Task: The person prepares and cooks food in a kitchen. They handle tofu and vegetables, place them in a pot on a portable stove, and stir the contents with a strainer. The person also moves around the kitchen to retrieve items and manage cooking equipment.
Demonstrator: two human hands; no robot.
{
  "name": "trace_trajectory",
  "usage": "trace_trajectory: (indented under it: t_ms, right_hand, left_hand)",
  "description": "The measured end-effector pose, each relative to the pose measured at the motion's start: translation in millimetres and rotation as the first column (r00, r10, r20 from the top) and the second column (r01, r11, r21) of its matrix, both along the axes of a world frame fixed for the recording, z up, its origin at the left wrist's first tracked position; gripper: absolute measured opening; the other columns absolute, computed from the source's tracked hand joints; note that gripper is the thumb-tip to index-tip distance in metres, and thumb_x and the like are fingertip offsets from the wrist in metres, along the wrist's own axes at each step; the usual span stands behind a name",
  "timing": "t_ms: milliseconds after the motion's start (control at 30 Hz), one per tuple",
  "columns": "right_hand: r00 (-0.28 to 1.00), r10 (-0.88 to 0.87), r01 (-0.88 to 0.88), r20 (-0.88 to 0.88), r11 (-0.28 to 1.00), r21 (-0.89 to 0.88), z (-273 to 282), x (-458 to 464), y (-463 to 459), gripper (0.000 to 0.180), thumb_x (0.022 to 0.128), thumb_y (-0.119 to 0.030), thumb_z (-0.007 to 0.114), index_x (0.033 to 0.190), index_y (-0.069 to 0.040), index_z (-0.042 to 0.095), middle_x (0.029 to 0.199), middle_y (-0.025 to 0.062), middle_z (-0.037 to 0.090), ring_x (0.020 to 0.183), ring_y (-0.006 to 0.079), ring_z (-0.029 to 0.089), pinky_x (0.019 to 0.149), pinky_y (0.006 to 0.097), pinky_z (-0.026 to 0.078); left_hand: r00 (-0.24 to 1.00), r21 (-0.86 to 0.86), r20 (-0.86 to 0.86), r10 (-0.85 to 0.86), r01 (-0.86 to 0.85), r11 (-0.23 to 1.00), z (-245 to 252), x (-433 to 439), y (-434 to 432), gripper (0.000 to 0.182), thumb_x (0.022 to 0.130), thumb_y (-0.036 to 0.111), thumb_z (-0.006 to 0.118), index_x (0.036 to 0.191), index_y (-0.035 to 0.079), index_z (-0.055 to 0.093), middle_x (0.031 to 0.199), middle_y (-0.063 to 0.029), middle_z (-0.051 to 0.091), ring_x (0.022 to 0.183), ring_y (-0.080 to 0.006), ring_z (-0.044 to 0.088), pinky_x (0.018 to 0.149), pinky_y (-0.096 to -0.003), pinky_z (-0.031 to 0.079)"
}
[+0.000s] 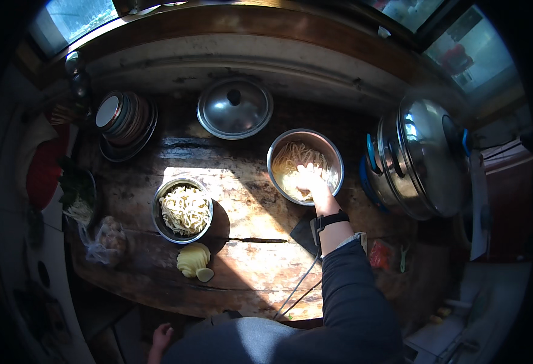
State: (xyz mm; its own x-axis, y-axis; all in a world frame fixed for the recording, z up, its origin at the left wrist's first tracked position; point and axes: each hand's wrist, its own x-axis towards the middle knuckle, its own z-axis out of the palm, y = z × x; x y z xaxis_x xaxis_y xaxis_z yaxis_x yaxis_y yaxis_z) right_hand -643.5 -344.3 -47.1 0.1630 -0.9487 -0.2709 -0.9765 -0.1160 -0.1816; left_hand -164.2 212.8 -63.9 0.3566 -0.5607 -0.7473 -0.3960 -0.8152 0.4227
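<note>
My right hand [310, 178] reaches into a steel bowl [339, 159] of thin pale strips [294, 157], with the fingers on or among them; glare hides whether they grip any. A black band is round that wrist. Low at the left of my body hangs my left hand [162, 336], away from the table, its fingers partly curled and nothing visible in them. A smaller steel bowl [155, 223] holds a heap of pale, noodle-like strips [185, 210]. Just below it, thin pale yellow slices [193, 260], perhaps potato, lie fanned on the wooden table [248, 268].
A domed steel lid [235, 109] lies at the back, stacked bowls [123, 118] to its left. A large lidded steel pot [423, 159] stands at right. Leafy greens [76, 186] and a plastic bag [107, 241] are at left. A red packet [379, 255] lies right of my sleeve.
</note>
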Motion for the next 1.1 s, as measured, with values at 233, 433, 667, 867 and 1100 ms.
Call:
trace_trajectory:
  t_ms: [233,433,667,867,1100]
  right_hand:
    - [0.724,0.055,0.013,0.688,0.996,-0.094,-13,-26,12,0.042,0.081,-0.012,0.052,0.121,-0.004,0.04,0.115,0.0143,0.046,0.104,0.0256,0.045,0.087,0.0311,0.039]
    - [0.803,0.066,0.185,0.592,0.917,-0.353,24,-7,24,0.014,0.076,-0.007,0.053,0.08,0.002,0.064,0.073,0.0158,0.063,0.065,0.0264,0.06,0.064,0.032,0.047]
    - [0.741,0.092,0.236,0.666,0.892,-0.386,46,-14,48,0.02,0.075,0.003,0.049,0.09,0.002,0.062,0.087,0.0161,0.063,0.082,0.0255,0.062,0.072,0.0302,0.05]
    - [0.703,0.037,0.361,0.71,0.841,-0.402,70,-35,117,0.028,0.075,0.01,0.052,0.102,0.004,0.059,0.111,0.0147,0.055,0.094,0.0242,0.059,0.08,0.0284,0.051]
    - [0.795,-0.286,0.557,0.535,0.695,-0.456,83,-68,258,0.03,0.074,0.003,0.063,0.103,-0.002,0.06,0.104,0.0103,0.052,0.086,0.018,0.056,0.064,0.0234,0.049]
  left_hand:
    - [0.986,0.017,0.023,-0.166,0.166,0.986,26,14,-23,0.033,0.081,0.017,0.06,0.109,-0.001,0.055,0.102,-0.0151,0.061,0.096,-0.0224,0.059,0.084,-0.0321,0.046]
    - [0.953,-0.051,0.285,-0.104,0.124,0.991,62,74,-53,0.032,0.082,0.016,0.06,0.111,0.003,0.056,0.101,-0.0154,0.062,0.096,-0.0256,0.059,0.082,-0.0346,0.048]
    - [0.962,-0.165,0.273,-0.006,0.054,0.985,92,102,-83,0.03,0.081,0.019,0.059,0.106,0.002,0.057,0.1,-0.0159,0.061,0.093,-0.0278,0.059,0.08,-0.0351,0.048]
    - [0.936,-0.19,0.308,-0.169,0.234,0.953,76,127,-103,0.03,0.08,0.022,0.059,0.104,0.004,0.059,0.101,-0.0148,0.061,0.095,-0.0295,0.058,0.081,-0.0369,0.046]
    - [0.767,-0.113,0.311,-0.561,0.616,0.78,-2,167,-135,0.031,0.078,0.028,0.059,0.1,0.005,0.061,0.098,-0.0156,0.062,0.092,-0.0327,0.058,0.08,-0.0399,0.046]
